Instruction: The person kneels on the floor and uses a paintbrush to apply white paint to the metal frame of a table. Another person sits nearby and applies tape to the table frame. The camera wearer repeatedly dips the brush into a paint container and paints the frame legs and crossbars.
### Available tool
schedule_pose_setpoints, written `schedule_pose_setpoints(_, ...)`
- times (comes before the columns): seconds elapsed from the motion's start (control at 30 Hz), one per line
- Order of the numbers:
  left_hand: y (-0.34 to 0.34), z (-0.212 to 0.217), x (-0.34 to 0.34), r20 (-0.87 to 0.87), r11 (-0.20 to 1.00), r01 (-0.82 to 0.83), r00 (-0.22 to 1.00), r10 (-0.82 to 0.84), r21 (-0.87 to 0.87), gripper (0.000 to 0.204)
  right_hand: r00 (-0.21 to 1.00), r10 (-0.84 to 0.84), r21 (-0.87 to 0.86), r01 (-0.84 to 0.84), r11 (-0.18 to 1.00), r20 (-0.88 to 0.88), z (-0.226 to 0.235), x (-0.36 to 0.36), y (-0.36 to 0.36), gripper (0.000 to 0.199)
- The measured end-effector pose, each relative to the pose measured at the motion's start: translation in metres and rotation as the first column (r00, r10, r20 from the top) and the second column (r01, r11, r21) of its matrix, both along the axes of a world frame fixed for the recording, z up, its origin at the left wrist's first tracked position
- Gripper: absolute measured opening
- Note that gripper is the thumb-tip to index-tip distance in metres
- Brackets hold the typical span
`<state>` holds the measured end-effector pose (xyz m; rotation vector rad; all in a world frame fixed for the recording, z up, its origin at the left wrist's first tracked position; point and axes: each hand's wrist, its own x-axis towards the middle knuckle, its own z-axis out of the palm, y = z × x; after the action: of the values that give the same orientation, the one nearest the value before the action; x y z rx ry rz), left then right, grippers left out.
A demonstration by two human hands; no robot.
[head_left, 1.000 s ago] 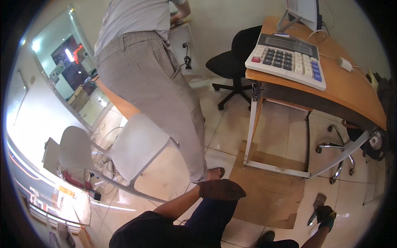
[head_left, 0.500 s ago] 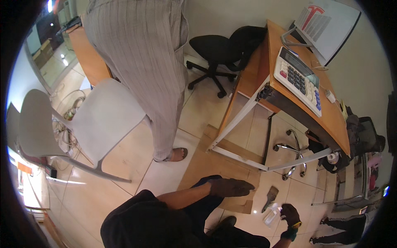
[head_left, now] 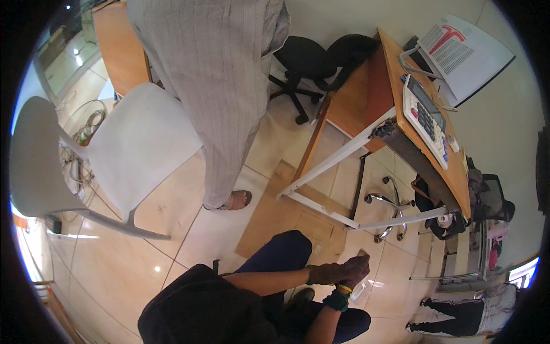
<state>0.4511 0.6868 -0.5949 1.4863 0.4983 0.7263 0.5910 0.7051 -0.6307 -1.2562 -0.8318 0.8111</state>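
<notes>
Tiled floor (head_left: 132,275) lies behind the overlapping left hand (head_left: 327,274) and right hand (head_left: 356,272) (grips impossible to tell).

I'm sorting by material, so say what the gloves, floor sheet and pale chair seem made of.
Gloves: probably fabric, matte; no shine shows, though blurred. Floor sheet: likely dull cardboard, being brown and creased. Pale chair: apparently plastic, smooth, with moulded-looking curves.

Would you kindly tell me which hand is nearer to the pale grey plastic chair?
Left: the brown-gloved left hand is right of the pale grey chair; the brown-gloved right hand is farther right.
</notes>
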Motion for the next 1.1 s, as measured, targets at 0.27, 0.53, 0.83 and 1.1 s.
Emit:
schedule_pose_setpoints(0.27, -0.020, 0.014, -0.013, -0.089, 0.996, 0.039, 0.995, -0.047, -0.084, 0.081, 0.577, -0.194, 0.162, 0.108, 0.981, 0.793, -0.052, 0.057, 0.006, 0.030)
schedule_pose_setpoints(0.53, -0.033, 0.001, 0.004, 0.208, 0.999, 0.037, 0.977, -0.038, 0.011, 0.081, 0.195, -0.297, 0.265, 0.175, 0.948, 0.935, -0.041, 0.076, 0.000, 0.022)
schedule_pose_setpoints(0.83, -0.040, 0.022, -0.001, 0.164, 0.991, 0.060, 0.983, -0.079, 0.122, 0.077, 0.052, -0.400, 0.382, 0.211, 0.900, 0.915, -0.046, 0.122, -0.014, 0.038)
schedule_pose_setpoints(1.1, -0.041, 0.010, -0.007, 0.189, 0.994, 0.043, 0.980, -0.061, 0.101, 0.073, 0.305, -0.310, 0.171, 0.406, 0.897, 0.901, -0.029, 0.081, -0.013, 0.031)
